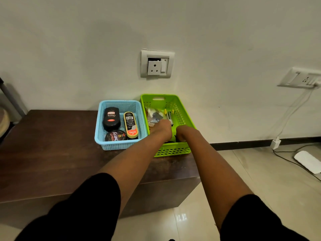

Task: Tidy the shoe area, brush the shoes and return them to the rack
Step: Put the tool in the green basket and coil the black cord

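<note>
1. Fingers of your left hand (162, 128) are sunk into the clutter of the green basket (173, 150). Only the back of the hand shows, so I cannot tell whether they are spread or pinching anything.
2. Fingers of your right hand (181, 134) turn down out of sight behind the knuckles, close to the basket's near wall, at 4 o'clock from the left hand. A black thing (175, 138) shows just beside it at 9 o'clock. I cannot tell whether you hold it.
3. At 11 o'clock from your left hand lies a clear bag (153, 116) of small bits. It looks soft and crinkly and would likely sag, so lift it from the neck.
4. At 9 o'clock from the green basket, just beside it, sits the blue basket (119, 145) with the shoe-care things: a black bottle (111, 119) lying flat, a yellow sponge (131, 125) at its 3 o'clock, and a round tin (115, 135) at its 6 o'clock.
5. All three should be light. The bottle looks stiff and smooth, so wrap your fingers round its middle. The tin is flat and probably slippery, so pinch it across the rim.
6. No shoes, rack or plain brush can be made out, so you seem to be at the searching step.
7. Both baskets stand on a dark cabinet (52, 145). A wall socket (157, 64) is at 12 o'clock, and a charger (275, 143) is on the floor at 3 o'clock.
</note>
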Demonstrator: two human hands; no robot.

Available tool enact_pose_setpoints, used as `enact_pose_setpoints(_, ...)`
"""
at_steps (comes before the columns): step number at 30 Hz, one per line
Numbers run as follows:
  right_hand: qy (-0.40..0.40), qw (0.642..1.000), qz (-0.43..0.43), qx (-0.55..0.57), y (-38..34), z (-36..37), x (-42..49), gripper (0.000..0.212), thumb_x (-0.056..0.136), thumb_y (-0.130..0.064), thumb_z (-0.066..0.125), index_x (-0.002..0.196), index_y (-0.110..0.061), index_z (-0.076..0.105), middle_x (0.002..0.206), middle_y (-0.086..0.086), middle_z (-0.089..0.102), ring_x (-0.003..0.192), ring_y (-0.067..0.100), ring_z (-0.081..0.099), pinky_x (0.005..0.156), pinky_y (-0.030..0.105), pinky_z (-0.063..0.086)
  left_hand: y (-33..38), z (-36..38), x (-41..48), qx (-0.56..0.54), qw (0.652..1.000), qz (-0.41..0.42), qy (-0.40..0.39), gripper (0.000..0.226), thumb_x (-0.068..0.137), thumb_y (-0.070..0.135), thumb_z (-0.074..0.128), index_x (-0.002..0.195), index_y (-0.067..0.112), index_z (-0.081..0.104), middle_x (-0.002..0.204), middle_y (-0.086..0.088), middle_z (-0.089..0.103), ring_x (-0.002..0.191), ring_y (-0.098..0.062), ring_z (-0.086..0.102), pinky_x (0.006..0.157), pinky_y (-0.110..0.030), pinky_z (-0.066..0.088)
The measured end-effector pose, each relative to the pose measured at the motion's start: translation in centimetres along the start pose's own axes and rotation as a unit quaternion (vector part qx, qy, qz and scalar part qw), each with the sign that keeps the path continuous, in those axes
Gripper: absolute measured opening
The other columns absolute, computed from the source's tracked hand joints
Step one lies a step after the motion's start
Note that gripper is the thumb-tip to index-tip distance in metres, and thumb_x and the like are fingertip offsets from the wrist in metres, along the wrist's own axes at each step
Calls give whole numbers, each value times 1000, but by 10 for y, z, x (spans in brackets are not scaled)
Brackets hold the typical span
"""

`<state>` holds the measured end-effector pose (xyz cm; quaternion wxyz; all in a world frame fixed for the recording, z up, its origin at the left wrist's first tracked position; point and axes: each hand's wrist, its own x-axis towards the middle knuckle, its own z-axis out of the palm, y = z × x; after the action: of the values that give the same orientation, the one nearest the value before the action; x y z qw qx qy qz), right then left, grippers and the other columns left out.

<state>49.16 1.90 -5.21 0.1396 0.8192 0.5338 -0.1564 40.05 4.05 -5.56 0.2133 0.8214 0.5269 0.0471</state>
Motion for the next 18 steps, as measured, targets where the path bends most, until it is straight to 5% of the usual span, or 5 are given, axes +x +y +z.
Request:
enact_pose_setpoints(11, 63, 997, -10, 49, 6, -15, -17, 27, 84, -7, 60, 109, 3, 58, 120, 20, 57, 109, 34, 58, 83, 36, 49, -41, -52, -39, -163, 977, 53, 126, 32, 81, 3, 51, 102, 13, 73, 112, -10, 69, 106, -29, 61, 90, -37, 50)
enact_pose_setpoints(16, 90, 987, -7, 136, 6, -21, -38, 29, 86, -6, 54, 113, 0, 61, 115, 18, 62, 107, 33, 60, 74, 27, 47, -93, -62, -93, -191, 968, -10, 162, 26, 84, 9, 51, 90, 23, 74, 101, -3, 71, 94, -24, 64, 83, -37, 52)
enact_pose_setpoints(18, 134, 978, -12, 156, 7, -14, -45, 31, 85, -5, 51, 113, -3, 64, 119, 18, 62, 108, 32, 59, 82, 28, 47, -116, -64, -120, -204, 962, -47, 173, 23, 84, 13, 55, 81, 30, 71, 98, 0, 72, 91, -21, 64, 82, -36, 53)
